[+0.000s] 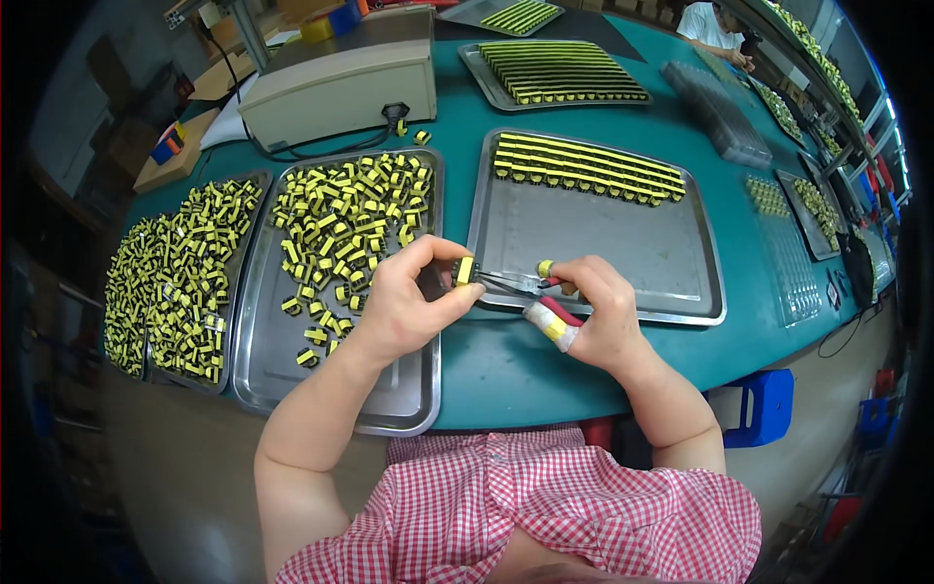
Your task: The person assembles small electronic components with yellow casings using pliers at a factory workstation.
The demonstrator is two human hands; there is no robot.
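Between the thumb and forefinger of my left hand [404, 307] is a small yellow-taped transformer [465, 271] with a black base. My right hand [611, 316] grips a pair of red-handled pliers [514, 283], whose metal jaws reach to the transformer's right side. Whether the jaws pinch a pin is too small to tell. Tape wraps some right-hand fingers. Beneath my left hand lies a metal tray [394, 389] with a loose heap of the same transformers [341, 214]. Beyond my right hand, another metal tray [593, 253] carries neat rows of transformers [584, 170] along its far side.
Far left, more trays hold heaped transformers [185, 282]. A beige box-shaped device [341, 88] with a black plug stands behind. Further back, a tray [555, 73] is full of rows. Clear plastic trays [715, 112] lie right on the green table [506, 370]. Another person [715, 29] sits far right.
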